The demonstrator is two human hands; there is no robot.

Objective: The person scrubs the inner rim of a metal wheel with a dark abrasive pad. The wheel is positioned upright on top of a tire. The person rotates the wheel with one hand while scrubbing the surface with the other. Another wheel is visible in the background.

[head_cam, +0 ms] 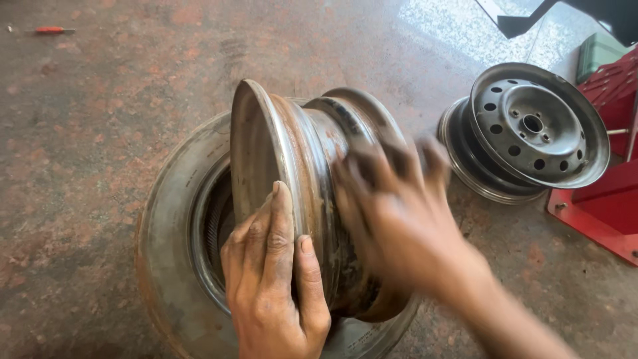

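A rusty steel wheel rim (pixel 292 143) stands on edge on top of a worn tyre (pixel 169 233) that lies flat on the floor. My left hand (pixel 272 279) grips the rim's near flange, fingers on its left face and thumb on the barrel. My right hand (pixel 392 213), blurred by motion, lies with spread fingers on the rim's barrel and right side.
A second, darker steel rim (pixel 531 129) leans at the right against a red metal frame (pixel 598 206). A green box (pixel 598 53) sits at the top right. A small red-handled tool (pixel 50 30) lies on the stained reddish floor (pixel 86 133) at the top left.
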